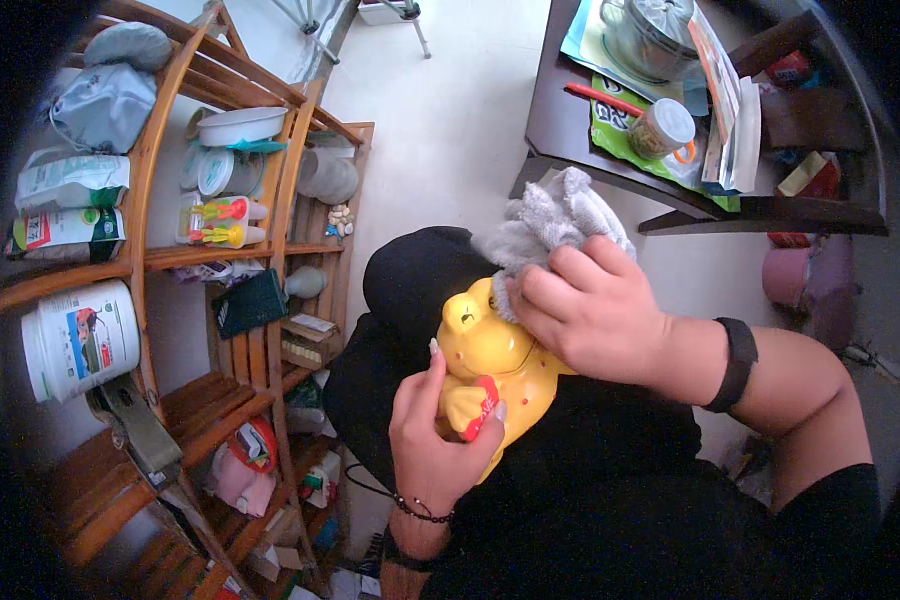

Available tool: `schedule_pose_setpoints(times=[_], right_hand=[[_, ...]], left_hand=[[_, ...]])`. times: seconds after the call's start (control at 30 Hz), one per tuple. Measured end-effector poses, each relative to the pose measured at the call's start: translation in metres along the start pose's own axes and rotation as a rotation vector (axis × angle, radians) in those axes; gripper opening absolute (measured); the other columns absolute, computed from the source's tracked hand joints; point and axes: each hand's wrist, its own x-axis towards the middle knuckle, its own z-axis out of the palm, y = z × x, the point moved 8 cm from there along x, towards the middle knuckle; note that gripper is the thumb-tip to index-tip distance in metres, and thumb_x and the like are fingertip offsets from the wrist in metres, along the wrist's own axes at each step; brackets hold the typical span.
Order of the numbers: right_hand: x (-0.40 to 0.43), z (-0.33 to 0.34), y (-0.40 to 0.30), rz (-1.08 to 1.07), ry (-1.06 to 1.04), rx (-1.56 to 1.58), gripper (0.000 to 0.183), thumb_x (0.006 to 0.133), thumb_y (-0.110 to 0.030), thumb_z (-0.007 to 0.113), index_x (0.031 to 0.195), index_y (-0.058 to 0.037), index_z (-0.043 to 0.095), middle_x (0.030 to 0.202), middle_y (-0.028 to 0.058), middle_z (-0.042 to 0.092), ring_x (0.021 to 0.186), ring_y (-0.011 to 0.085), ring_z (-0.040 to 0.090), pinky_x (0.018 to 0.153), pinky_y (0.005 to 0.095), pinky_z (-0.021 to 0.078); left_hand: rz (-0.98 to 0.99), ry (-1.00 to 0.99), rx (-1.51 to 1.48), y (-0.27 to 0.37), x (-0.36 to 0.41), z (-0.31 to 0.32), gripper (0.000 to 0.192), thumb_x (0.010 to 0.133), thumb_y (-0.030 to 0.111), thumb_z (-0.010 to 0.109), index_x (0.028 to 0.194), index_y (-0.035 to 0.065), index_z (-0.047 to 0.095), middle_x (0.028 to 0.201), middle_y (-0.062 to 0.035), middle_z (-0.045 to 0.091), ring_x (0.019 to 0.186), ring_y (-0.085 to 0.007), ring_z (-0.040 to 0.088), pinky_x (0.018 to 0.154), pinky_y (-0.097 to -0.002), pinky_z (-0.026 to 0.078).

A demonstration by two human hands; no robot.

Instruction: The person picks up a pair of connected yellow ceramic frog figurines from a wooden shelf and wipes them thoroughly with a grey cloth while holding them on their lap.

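Observation:
A glossy yellow frog figurine [506, 356] with a red heart [483, 409] on its front rests over my lap, tilted to the upper left. My left hand [439, 435] grips its lower body, thumb beside the heart and fingers along its side. In my right hand [596, 315] is a bunched grey terry cloth [562, 214]. Part of the cloth presses against the side of the frog's head, by one eye. My right hand covers some of the head, and my left palm hides part of the base.
A wooden slatted shelf [210, 255] with bags, tubs and boxes stands at left. At upper right, a dark table [551, 127] bears a lidded jar [660, 127], a red pen [604, 98], books [731, 142] and a glass pot [649, 45]. Tripod legs [420, 34] stand at the top.

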Motion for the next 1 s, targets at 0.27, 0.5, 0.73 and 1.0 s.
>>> schedule_pose_setpoints(times=[0.27, 0.5, 0.73, 1.0], right_hand=[[0.011, -0.008, -0.033, -0.008, 0.125, 0.250, 0.026, 0.061, -0.022, 0.056, 0.085, -0.0128, 0.064, 0.089, -0.0028, 0.054, 0.071, 0.0128, 0.048, 0.060, 0.0281, 0.0319], [0.016, 0.005, -0.010, -0.025, -0.007, 0.269, 0.018, 0.062, -0.023, 0.059, 0.078, -0.0149, 0.062, 0.079, -0.0027, 0.049, 0.074, 0.0140, 0.048, 0.064, 0.0295, 0.0350], [0.006, -0.002, 0.011, -0.027, -0.096, 0.057, 0.017, 0.060, -0.024, 0.060, 0.074, -0.0134, 0.061, 0.079, -0.0021, 0.049, 0.075, 0.0148, 0.047, 0.064, 0.0301, 0.0348], [-0.014, -0.009, -0.055, -0.090, 0.116, 0.103, 0.024, 0.061, -0.023, 0.059, 0.080, -0.0087, 0.063, 0.083, 0.0004, 0.053, 0.068, 0.0138, 0.048, 0.056, 0.0273, 0.0304]], left_hand=[[0.116, -0.009, 0.112, 0.003, 0.002, 0.004, 0.073, 0.063, 0.015, 0.074, 0.126, -0.0045, 0.044, 0.097, -0.0186, 0.054, 0.086, -0.0294, 0.059, 0.073, -0.0354, 0.050], [0.056, -0.012, 0.061, -0.003, -0.001, 0.002, 0.072, 0.064, 0.017, 0.074, 0.126, -0.0039, 0.045, 0.098, -0.0185, 0.054, 0.086, -0.0286, 0.059, 0.073, -0.0353, 0.050], [0.094, 0.007, 0.072, 0.002, 0.000, -0.001, 0.071, 0.065, 0.017, 0.074, 0.126, -0.0038, 0.045, 0.097, -0.0182, 0.054, 0.087, -0.0280, 0.059, 0.075, -0.0350, 0.049], [-0.012, -0.023, -0.049, -0.021, 0.010, -0.001, 0.067, 0.065, 0.013, 0.072, 0.124, -0.0050, 0.046, 0.097, -0.0170, 0.056, 0.090, -0.0268, 0.058, 0.080, -0.0337, 0.047]])
